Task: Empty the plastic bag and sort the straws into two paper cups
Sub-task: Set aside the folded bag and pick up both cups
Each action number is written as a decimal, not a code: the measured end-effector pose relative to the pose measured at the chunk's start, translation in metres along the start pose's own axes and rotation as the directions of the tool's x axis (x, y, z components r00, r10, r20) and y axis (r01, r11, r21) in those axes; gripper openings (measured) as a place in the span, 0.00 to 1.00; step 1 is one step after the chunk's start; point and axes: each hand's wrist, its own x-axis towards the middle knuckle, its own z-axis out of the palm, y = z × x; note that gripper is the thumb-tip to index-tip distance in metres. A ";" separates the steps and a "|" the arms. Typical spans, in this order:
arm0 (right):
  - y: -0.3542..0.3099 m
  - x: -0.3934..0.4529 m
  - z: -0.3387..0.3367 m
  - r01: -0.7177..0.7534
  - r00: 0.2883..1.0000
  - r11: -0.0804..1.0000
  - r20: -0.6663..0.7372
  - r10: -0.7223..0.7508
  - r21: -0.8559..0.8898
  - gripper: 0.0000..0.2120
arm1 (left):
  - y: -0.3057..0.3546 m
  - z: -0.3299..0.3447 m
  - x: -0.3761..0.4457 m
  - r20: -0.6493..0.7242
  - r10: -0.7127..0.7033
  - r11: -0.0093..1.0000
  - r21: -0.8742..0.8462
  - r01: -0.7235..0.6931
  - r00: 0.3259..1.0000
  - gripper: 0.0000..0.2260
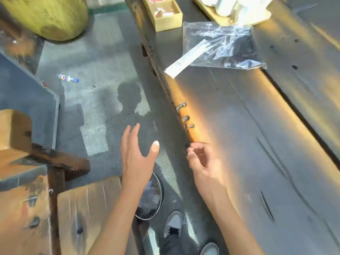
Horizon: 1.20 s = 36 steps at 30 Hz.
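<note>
A clear plastic bag point(222, 46) lies on the dark wooden table point(239, 144) at the far side; dark straws show through it, and a long white paper-wrapped strip point(185, 58) pokes out of its near left corner. My left hand point(137, 157) hovers over the floor left of the table edge, fingers spread and straight, holding nothing. My right hand point(200, 157) hangs at the table's near edge with its fingers loosely curled and nothing in them. Both hands are well short of the bag. White cups point(226, 6) stand on a wooden tray at the top, partly cut off.
A wooden compartment box point(163, 13) with small packets sits left of the bag. Wooden stools point(82, 208) stand at the lower left, a round glass lid point(150, 197) under my left forearm. My shoes point(173, 225) are on the grey floor. A large yellow-green pot point(49, 15) fills the top left.
</note>
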 end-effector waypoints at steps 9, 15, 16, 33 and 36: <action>-0.095 -0.079 -0.197 0.118 0.871 0.884 -0.381 -0.311 -0.451 0.36 | 0.228 0.009 -0.066 0.213 0.581 0.789 0.090 -0.608 0.785 0.39; -0.109 -0.172 -0.332 -0.193 0.683 0.764 -0.643 -0.346 -0.616 0.41 | 0.336 0.052 -0.156 0.319 0.775 0.558 0.059 -0.828 0.545 0.42; -0.107 -0.192 -0.352 -0.230 0.655 0.759 -0.674 -0.342 -0.609 0.41 | 0.350 0.061 -0.176 0.335 0.795 0.528 0.031 -0.849 0.506 0.42; 0.014 -0.444 -0.529 -0.637 0.320 0.708 -0.940 -0.117 -0.305 0.42 | 0.386 0.188 -0.468 0.602 0.781 0.426 -0.325 -0.844 0.163 0.46; 0.031 -0.455 -0.535 -0.655 0.305 0.703 -0.948 -0.088 -0.276 0.41 | 0.378 0.201 -0.476 0.628 0.762 0.428 -0.309 -0.850 0.156 0.47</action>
